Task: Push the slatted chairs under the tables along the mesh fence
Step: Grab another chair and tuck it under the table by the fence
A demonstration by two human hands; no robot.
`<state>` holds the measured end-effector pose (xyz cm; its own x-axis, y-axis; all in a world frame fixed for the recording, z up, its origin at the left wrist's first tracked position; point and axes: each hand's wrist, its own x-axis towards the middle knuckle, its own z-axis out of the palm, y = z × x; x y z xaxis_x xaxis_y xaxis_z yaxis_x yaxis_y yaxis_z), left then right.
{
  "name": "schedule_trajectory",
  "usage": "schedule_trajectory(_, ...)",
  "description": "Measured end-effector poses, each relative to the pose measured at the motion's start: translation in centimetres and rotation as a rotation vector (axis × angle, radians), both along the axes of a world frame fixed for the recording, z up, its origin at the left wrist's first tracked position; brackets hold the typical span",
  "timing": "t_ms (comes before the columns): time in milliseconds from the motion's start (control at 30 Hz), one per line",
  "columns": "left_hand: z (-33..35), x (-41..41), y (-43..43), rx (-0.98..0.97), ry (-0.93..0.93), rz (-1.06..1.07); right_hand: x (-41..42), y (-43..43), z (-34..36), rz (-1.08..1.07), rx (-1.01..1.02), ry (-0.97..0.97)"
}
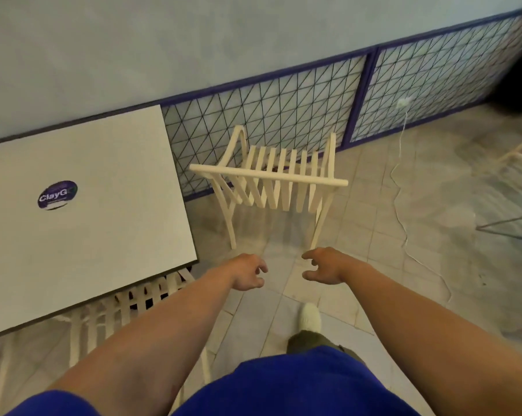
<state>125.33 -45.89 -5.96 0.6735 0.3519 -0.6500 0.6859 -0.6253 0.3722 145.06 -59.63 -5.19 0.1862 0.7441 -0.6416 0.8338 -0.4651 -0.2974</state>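
Note:
A cream slatted chair (271, 175) stands free on the tiled floor ahead of me, facing the mesh fence (283, 106), its top rail nearest to me. A white square table (82, 211) with a round purple sticker stands at the left against the fence. Under the table's near edge sits a second slatted chair (127, 307), mostly tucked in. My left hand (249, 273) and my right hand (326, 265) reach forward side by side, fingers curled loosely, holding nothing, short of the free chair's back legs.
A white cable (404, 181) runs from a wall socket on the fence down across the floor at the right. Parts of another cream chair (518, 154) and a glass-topped frame (512, 226) show at the right edge. My foot in a white shoe (310, 316) steps forward.

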Motion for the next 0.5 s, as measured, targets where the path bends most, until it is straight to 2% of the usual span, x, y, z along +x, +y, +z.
schedule_trajectory(267,2.0,9.1,8.0,0.011,-0.067,0.187,10.1,9.5,1.2,0.005,0.168,0.019)
schedule_trajectory(500,1.6,12.6,14.1,0.135,-0.154,0.294,13.6,15.7,0.6,0.034,0.248,-0.011)
